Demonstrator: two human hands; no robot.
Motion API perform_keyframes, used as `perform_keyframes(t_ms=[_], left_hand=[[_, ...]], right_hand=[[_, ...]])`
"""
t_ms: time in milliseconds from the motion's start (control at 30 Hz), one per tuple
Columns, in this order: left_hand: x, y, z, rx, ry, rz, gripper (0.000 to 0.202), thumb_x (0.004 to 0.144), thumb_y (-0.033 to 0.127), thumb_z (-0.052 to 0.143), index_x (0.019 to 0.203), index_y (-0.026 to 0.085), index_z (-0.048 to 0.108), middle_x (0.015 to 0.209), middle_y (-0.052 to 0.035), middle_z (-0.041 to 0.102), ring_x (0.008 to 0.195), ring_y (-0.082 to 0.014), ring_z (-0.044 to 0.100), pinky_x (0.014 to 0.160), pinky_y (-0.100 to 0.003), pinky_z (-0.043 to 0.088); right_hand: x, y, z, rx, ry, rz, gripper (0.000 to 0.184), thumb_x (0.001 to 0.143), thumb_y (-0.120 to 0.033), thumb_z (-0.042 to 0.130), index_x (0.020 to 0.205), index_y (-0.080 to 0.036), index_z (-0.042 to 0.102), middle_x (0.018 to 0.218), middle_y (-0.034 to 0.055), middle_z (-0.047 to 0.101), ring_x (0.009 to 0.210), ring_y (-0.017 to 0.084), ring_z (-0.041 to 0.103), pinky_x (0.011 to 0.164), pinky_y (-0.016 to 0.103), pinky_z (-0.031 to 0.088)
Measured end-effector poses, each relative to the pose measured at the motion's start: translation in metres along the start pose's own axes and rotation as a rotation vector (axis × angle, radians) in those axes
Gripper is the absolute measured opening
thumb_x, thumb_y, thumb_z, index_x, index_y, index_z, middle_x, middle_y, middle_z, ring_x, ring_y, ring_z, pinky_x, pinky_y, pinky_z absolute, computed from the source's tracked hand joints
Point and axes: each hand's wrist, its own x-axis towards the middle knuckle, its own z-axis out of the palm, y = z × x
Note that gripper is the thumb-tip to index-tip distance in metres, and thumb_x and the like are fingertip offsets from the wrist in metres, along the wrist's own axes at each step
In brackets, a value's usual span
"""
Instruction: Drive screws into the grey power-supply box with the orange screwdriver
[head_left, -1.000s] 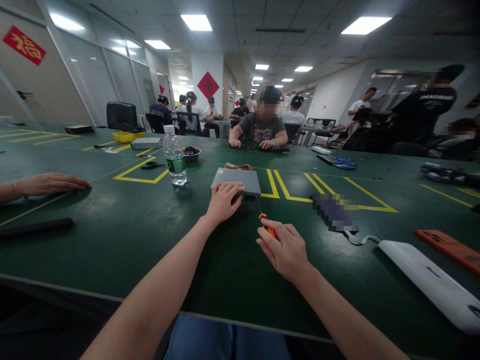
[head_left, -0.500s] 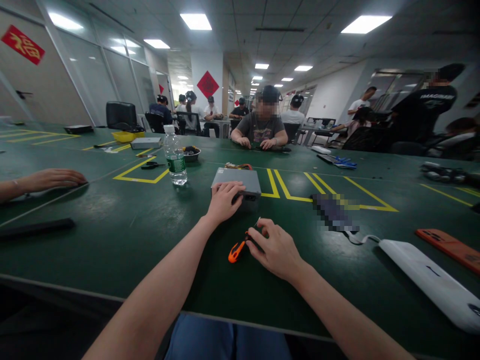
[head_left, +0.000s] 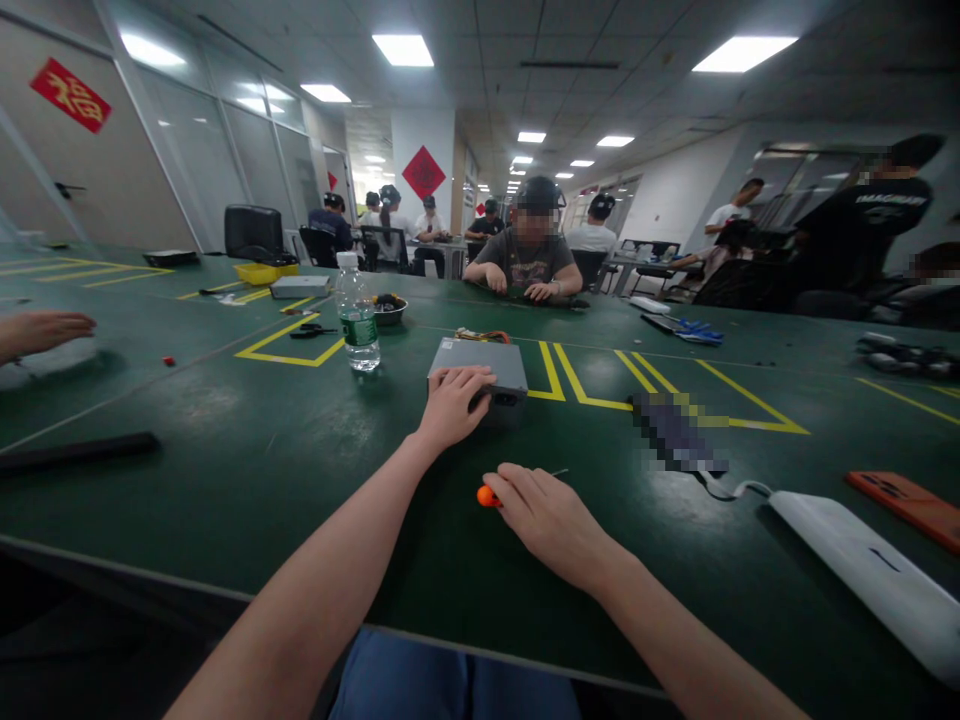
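A grey metal box (head_left: 491, 364) lies on the green table (head_left: 225, 450) in front of me. My left hand (head_left: 452, 403) rests on its near left corner, fingers curled over the edge. My right hand (head_left: 544, 515) lies on the table just nearer to me, fingers closed over an orange-handled screwdriver (head_left: 486, 495). Only the orange butt shows at the left of the hand and the thin metal tip at the right.
A water bottle (head_left: 357, 318) stands left of the box, with a small bowl (head_left: 388, 309) behind it. A white power strip (head_left: 862, 570) and an orange phone (head_left: 904, 497) lie at the right. Another person's hand (head_left: 41, 330) rests at far left. A person sits opposite (head_left: 529, 262).
My right hand lowered the screwdriver from pointing at the box to lying flat on the table, and now covers it. The other person's hand at left drew back. My left hand stayed.
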Motion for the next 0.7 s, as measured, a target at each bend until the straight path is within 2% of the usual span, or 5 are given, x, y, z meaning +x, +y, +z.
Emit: perform_keyframes(t_ms=[67, 133, 200, 367, 700], left_hand=[[0.000, 0.000, 0.001, 0.000, 0.001, 0.000, 0.025, 0.085, 0.024, 0.046, 0.107, 0.029, 0.055, 0.121, 0.0015, 0.058, 0.113, -0.0179, 0.048, 0.096, -0.038, 0.026], [0.000, -0.001, 0.001, -0.002, 0.003, 0.000, 0.025, 0.084, 0.024, 0.046, 0.107, 0.029, 0.055, 0.121, 0.0017, 0.058, 0.113, -0.0179, 0.048, 0.096, -0.038, 0.026], [0.000, -0.001, 0.001, -0.003, 0.002, -0.001, 0.025, 0.084, 0.023, 0.046, 0.107, 0.029, 0.055, 0.121, 0.0020, 0.057, 0.113, -0.0177, 0.048, 0.096, -0.038, 0.026], [0.001, 0.000, 0.000, 0.001, -0.019, -0.017, 0.026, 0.084, 0.023, 0.047, 0.108, 0.030, 0.055, 0.121, 0.0016, 0.057, 0.113, -0.0180, 0.048, 0.097, -0.038, 0.025], [0.001, 0.000, 0.001, -0.006, -0.011, -0.009, 0.025, 0.084, 0.024, 0.046, 0.107, 0.029, 0.055, 0.121, 0.0019, 0.058, 0.113, -0.0178, 0.048, 0.096, -0.038, 0.025]], right_hand=[[-0.004, 0.004, -0.005, -0.003, 0.189, 0.011, 0.016, 0.087, -0.010, 0.043, 0.100, -0.011, 0.050, 0.096, 0.0130, 0.063, 0.079, 0.018, 0.062, 0.063, 0.028, 0.048], [-0.006, 0.008, -0.009, 0.004, 0.347, 0.047, 0.014, 0.084, -0.011, 0.050, 0.098, -0.013, 0.048, 0.096, 0.0133, 0.064, 0.078, 0.017, 0.063, 0.063, 0.027, 0.047], [-0.007, 0.011, -0.012, -0.001, 0.420, 0.087, 0.019, 0.081, -0.010, 0.055, 0.098, -0.014, 0.047, 0.099, 0.0139, 0.065, 0.078, 0.016, 0.063, 0.064, 0.027, 0.047], [-0.011, 0.019, -0.015, -0.080, 0.403, 0.145, 0.018, 0.080, -0.008, 0.055, 0.096, -0.017, 0.052, 0.102, 0.0112, 0.065, 0.074, 0.014, 0.061, 0.068, 0.029, 0.048], [-0.013, 0.025, -0.011, -0.099, 0.378, 0.164, 0.015, 0.080, -0.008, 0.055, 0.093, -0.016, 0.055, 0.099, 0.0104, 0.066, 0.072, 0.015, 0.059, 0.067, 0.030, 0.047]])
